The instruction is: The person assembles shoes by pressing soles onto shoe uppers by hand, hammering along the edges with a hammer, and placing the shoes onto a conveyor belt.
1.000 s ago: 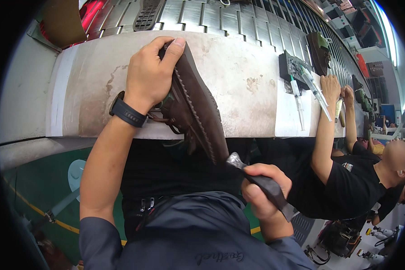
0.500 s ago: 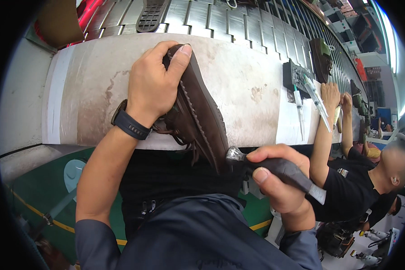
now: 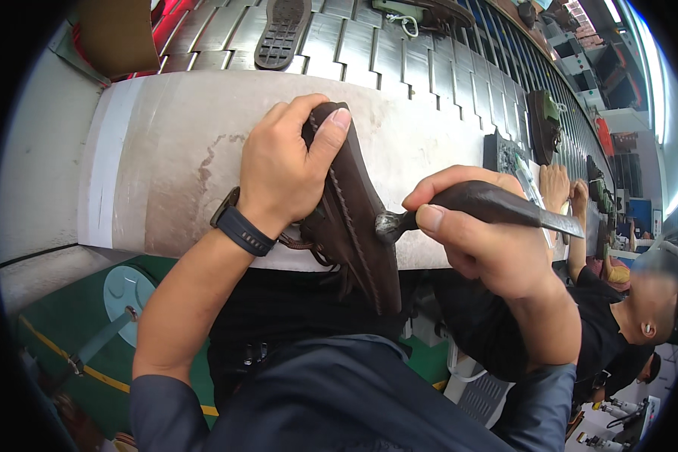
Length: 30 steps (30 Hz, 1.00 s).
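My left hand (image 3: 285, 166) is wrapped round the far end of a dark brown leather shoe (image 3: 371, 264), tilted on its side so its sole edge faces right. Pale stitching runs along the shoe, and laces hang beneath my wrist. In my closed right hand (image 3: 497, 233) is a dark metal hammer (image 3: 490, 203) with a rounded silvery face and a flat, blade-like other end; any handle is hidden by my palm. Its rounded face meets the sole's side edge around mid-length, seemingly touching it.
The shoe is over a pale, stained worktop (image 3: 181, 166). Beyond it runs a slatted metal conveyor (image 3: 339, 45) carrying a shoe sole (image 3: 282, 34) and other shoes. At right are a black block (image 3: 502, 153), syringes and a co-worker's hands (image 3: 556, 184).
The hammer has swung up and away from me, from the shoe's near end to the middle of its sole edge. My left hand keeps its grip; the whole view has shifted slightly.
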{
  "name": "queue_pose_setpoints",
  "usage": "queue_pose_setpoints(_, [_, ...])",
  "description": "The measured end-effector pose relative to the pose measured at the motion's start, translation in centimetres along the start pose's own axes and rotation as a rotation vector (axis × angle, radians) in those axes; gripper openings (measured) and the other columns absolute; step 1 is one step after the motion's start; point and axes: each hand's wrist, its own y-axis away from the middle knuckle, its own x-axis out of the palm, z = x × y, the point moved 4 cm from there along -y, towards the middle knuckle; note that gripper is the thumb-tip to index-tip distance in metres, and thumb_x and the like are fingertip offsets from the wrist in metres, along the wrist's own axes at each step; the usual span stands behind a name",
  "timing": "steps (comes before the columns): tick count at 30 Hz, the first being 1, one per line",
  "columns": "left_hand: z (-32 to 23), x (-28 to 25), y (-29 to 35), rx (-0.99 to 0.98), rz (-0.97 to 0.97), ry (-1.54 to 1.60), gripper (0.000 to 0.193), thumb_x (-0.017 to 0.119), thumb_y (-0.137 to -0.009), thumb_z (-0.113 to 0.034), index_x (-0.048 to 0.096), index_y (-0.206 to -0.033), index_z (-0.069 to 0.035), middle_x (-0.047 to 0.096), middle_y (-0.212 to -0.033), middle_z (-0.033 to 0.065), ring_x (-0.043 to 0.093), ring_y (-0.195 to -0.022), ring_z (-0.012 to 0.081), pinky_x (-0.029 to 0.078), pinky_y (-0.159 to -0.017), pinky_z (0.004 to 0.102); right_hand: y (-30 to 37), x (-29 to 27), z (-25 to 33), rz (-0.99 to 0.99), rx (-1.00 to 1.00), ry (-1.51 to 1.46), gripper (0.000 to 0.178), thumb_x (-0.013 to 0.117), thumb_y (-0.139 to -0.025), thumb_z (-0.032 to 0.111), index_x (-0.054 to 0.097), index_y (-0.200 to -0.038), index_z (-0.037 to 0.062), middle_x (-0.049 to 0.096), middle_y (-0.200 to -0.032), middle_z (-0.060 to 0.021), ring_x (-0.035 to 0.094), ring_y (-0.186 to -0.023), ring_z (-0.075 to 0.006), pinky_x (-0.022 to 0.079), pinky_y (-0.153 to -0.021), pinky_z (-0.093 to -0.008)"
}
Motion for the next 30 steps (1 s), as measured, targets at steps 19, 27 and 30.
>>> queue_pose_setpoints(19, [-2.0,-2.6,-1.0,0.209,-0.158,0.119,0.027,0.071,-0.105,-0.025,0.072,-0.11,0.002,0.072,-0.093,0.0188,0.073,-0.084,0.0352,0.057,-0.077,0.0392,-6.6,2.6,0.6,-0.191,-0.512,-0.52,0.036,0.073,-0.103,0.027,0.072,-0.123,-0.0039,0.064,-0.08,-0.0029,0.06,-0.068,-0.0117,0.05,-0.064,-0.028])
queue_pose_setpoints(27, [-10.0,-5.5,-1.6,0.617,-0.184,0.019,0.029,0.083,-0.095,-0.024,0.073,-0.107,0.001,0.072,-0.089,0.0159,0.072,-0.075,0.0321,0.057,-0.066,0.038,2.1,1.7,-4.1,-0.199,-0.959,-0.739,0.052,0.053,-0.111,0.053,0.06,-0.135,0.0069,0.053,-0.154,-0.0336,0.053,-0.142,-0.0549,0.041,-0.117,-0.0695])
queue_pose_setpoints(30, [-11.4,-5.1,-1.7,0.686,-0.198,0.01,0.028,0.083,-0.095,-0.022,0.073,-0.106,0.001,0.072,-0.089,0.0159,0.072,-0.075,0.0323,0.058,-0.066,0.0376,2.4,3.4,-6.8,-0.188,-0.808,-0.826,0.054,0.05,-0.112,0.051,0.057,-0.135,0.0029,0.061,-0.145,-0.0332,0.061,-0.136,-0.0489,0.046,-0.118,-0.0625])
